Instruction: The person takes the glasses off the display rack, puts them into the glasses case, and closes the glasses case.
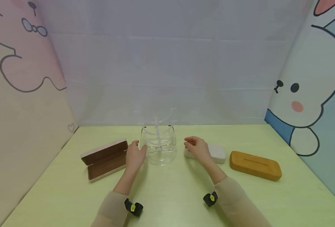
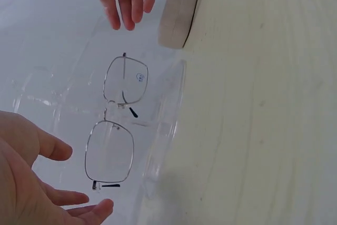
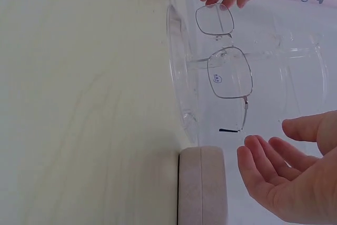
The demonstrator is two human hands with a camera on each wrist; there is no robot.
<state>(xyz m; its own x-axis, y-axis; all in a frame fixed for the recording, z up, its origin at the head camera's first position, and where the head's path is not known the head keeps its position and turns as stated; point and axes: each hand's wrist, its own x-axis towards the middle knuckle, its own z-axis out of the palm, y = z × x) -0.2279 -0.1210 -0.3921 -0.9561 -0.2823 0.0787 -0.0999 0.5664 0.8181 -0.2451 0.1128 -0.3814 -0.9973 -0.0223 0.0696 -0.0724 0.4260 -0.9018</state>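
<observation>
A pair of thin metal-framed glasses [image 1: 167, 147] rests on a clear plastic display stand [image 1: 162, 160] at the middle of the table, lenses facing me and temples stretching back. My left hand [image 1: 135, 156] is beside the left end of the frame, thumb and fingers apart, holding nothing in the left wrist view. To the right of the glasses, my right hand [image 1: 198, 149] hovers with loosely bent fingers and a gap to the frame. A small blue mark shows on one lens [image 3: 230, 72] in the right wrist view.
An open case [image 1: 106, 162] with a brown lining lies left of the stand. Behind the right hand is a closed white case [image 1: 218, 153], and a closed mustard-yellow case [image 1: 255, 165] lies farther right. A pale curtain [image 1: 167, 78] hangs at the table's back edge.
</observation>
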